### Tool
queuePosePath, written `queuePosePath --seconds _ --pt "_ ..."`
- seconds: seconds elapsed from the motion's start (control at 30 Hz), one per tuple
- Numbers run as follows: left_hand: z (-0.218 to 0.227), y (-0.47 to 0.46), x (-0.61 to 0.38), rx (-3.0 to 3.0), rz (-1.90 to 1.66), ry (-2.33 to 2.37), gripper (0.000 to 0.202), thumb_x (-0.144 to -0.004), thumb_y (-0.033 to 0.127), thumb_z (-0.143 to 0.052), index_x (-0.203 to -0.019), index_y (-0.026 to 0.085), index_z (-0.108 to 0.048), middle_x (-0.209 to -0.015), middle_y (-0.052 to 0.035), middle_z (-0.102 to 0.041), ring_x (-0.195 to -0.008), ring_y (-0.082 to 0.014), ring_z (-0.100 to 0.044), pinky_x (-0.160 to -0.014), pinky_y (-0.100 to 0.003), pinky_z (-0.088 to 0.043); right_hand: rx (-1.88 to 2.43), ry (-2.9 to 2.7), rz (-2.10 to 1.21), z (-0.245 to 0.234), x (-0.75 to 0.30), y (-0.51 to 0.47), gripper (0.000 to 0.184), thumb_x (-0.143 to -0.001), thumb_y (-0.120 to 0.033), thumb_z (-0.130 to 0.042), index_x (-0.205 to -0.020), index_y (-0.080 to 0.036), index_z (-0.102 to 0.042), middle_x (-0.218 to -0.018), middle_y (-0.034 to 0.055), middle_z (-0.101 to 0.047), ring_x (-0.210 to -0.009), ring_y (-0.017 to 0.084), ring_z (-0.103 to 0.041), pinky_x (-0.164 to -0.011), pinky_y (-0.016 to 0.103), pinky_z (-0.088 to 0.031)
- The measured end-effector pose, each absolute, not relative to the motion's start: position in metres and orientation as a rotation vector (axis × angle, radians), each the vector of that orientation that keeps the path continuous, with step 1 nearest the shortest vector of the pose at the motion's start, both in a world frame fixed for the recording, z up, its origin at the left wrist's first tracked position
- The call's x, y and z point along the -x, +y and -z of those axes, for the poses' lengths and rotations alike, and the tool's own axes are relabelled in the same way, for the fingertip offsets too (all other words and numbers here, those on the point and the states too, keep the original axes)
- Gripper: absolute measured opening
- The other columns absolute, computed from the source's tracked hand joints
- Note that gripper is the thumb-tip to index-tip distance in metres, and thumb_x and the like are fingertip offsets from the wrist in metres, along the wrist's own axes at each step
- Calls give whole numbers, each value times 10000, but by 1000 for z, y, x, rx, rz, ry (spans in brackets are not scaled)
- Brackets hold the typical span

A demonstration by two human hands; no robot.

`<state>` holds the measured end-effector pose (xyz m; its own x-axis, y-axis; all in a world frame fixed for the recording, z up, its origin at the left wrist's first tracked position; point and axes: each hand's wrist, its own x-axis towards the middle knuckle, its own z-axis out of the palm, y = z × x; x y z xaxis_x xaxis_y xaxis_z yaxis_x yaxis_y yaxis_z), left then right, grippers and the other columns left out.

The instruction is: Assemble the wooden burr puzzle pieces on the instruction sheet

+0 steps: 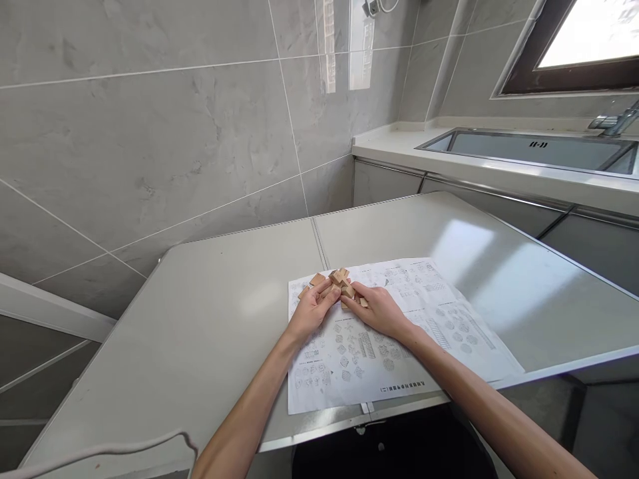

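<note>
Several interlocking wooden puzzle pieces (342,278) are held together between my two hands, above a printed sheet. My left hand (313,307) pinches them from the left, thumb against the wood. From the right, the fingers of my right hand (377,307) close on the same pieces. Beyond my left fingers a loose wooden piece (317,279) lies near the sheet's far edge, with another at its left. More wood shows under my right fingers, partly hidden. The paper sheet (359,392) carries small line diagrams of assembled shapes.
The sheet lies on a pale folding table (224,332) with a seam across its middle. A grey tiled wall (150,133) stands behind it. At the right are a counter with a sink (499,146) and a window. A pale cable (114,449) runs at the lower left.
</note>
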<state>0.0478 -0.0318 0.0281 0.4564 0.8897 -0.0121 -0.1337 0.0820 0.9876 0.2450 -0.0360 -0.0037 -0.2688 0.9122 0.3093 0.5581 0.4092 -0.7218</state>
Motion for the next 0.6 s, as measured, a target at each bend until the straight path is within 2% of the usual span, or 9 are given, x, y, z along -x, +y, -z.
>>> queuePosePath --seconds 0.2,0.47,0.6 --pt "-25 -31 -47 -1230 -910 947 596 -923 546 -755 -1413 212 -688 -1348 -136 -744 -1306 -338 -671 -1160 -475 -481 1276 -1950 -585 3 -245 -35 370 -1031 -502 -522 -777 -253 -420 -558 -53 -505 -491 152 -460 -549 255 -317" --pt "-30 -35 -48 -1187 -924 1009 651 -846 523 -837 -1387 184 -707 -1276 -144 -776 -1286 -350 -683 -1184 -520 -454 1293 -1994 -399 11 -245 -34 347 -1027 -455 -520 -762 -247 -438 -538 -53 -507 -465 142 -448 -544 256 -274" --pt "-31 -36 -48 -1250 -908 1025 626 -855 524 -827 -1364 178 -717 -1209 -131 -801 -1247 -342 -701 -1148 -491 -484 1301 -2010 -361 13 -246 -33 343 -1024 -442 -524 -755 -245 -442 -534 -49 -525 -459 139 -458 -538 256 -275"
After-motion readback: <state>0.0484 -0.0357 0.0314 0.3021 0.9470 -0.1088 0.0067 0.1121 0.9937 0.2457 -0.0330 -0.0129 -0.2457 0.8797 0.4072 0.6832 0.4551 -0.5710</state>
